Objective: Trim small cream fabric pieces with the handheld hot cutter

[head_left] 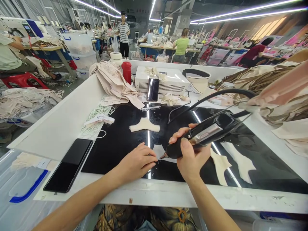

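My right hand (192, 157) is wrapped round a black corded hand tool (204, 131) with a pointed metal tip, aimed down and left. The tip meets the left edge of a white fabric piece (159, 150), partly hidden under the tool. My left hand (137, 162) lies low over the black mat (115, 141), thumb and fingertips closed at that edge, right beside the tip. Beyond them sits a cream, curved fabric piece (144, 124). Right of my right hand lie two more cut pieces, one cream (220, 166) and one white (238, 162).
A large phone (68, 165) lies at the left table edge. Tangled cord (96, 117) and draped fabric strips (117, 80) are behind it. At the back stand a red bottle (126, 72), a white vented box (161, 80) and an upright phone (153, 89). Fabric heaps fill the right side.
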{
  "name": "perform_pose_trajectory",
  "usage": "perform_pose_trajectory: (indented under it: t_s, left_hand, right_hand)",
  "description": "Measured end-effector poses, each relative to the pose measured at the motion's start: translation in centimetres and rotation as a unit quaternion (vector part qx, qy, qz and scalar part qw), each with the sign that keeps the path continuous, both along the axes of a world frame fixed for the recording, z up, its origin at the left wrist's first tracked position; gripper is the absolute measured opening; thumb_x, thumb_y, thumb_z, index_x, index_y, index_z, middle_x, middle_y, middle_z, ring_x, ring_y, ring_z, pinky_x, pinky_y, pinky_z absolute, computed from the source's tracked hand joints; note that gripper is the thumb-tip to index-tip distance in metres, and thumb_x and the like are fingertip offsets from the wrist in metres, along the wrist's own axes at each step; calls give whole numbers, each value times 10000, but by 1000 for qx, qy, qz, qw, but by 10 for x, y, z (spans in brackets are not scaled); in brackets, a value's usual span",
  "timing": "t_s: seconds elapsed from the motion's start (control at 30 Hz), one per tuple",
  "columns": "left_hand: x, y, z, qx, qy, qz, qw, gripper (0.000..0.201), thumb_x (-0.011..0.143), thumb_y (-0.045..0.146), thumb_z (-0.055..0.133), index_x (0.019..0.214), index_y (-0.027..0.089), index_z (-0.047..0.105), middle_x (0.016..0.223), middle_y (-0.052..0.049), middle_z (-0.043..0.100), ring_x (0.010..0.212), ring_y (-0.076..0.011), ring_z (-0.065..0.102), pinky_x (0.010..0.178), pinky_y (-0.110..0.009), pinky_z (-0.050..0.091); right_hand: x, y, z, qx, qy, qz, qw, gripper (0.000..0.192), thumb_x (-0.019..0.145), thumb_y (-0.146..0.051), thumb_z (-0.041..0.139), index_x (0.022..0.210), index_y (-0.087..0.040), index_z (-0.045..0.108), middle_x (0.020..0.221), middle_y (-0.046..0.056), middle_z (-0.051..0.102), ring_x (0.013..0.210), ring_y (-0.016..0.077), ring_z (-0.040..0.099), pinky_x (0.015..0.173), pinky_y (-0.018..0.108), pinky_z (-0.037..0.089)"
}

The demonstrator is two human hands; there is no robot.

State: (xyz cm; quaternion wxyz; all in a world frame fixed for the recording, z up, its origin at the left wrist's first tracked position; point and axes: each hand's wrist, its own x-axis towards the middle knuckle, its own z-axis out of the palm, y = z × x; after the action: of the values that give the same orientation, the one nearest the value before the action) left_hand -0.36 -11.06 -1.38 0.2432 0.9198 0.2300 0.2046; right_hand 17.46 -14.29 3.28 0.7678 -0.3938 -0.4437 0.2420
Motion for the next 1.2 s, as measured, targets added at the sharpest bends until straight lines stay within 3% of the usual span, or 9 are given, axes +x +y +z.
perform_pose_trajectory:
  t_s: [0.33, 0.57, 1.0, 1.2]
  left_hand:
    - [-1, 2, 2, 2, -14, 10, 1000, 263, 1045, 181, 453, 1154, 215, 690, 1052, -38, 702, 1032, -165, 656, 1218, -462, 330]
    - [-2, 4, 2, -32, 25, -9, 999, 301, 946, 249, 649, 1245, 282, 672, 1330, -34, 684, 1329, -248, 548, 1232, -570, 247]
    - [-1, 3, 7, -53, 46, -12, 997, 374, 887, 212, 703, 1250, 294, 671, 1364, -24, 668, 1347, -264, 527, 1230, -607, 211]
    - [-4, 6, 7, -55, 54, -37, 996, 469, 855, 324, 785, 1303, 287, 648, 1427, -33, 628, 1391, -288, 486, 1236, -602, 191]
  right_hand:
    - [7, 2, 2, 6, -14, 6, 1000, 333, 863, -256, 706, 1147, -264, 533, 822, -41, 630, 638, 139, 619, 654, 346, 533]
    - [5, -5, 6, -3, 7, 11, 1000, 335, 861, -291, 714, 1149, -276, 544, 847, -38, 614, 638, 131, 610, 660, 345, 532]
    - [-6, -14, -1, 9, 20, 61, 998, 313, 896, -238, 706, 1169, -270, 555, 864, -25, 622, 678, 137, 624, 639, 328, 542]
    - [-8, -20, 1, 12, 35, 82, 996, 321, 897, -260, 720, 1180, -271, 569, 880, -18, 617, 690, 136, 622, 663, 330, 551]
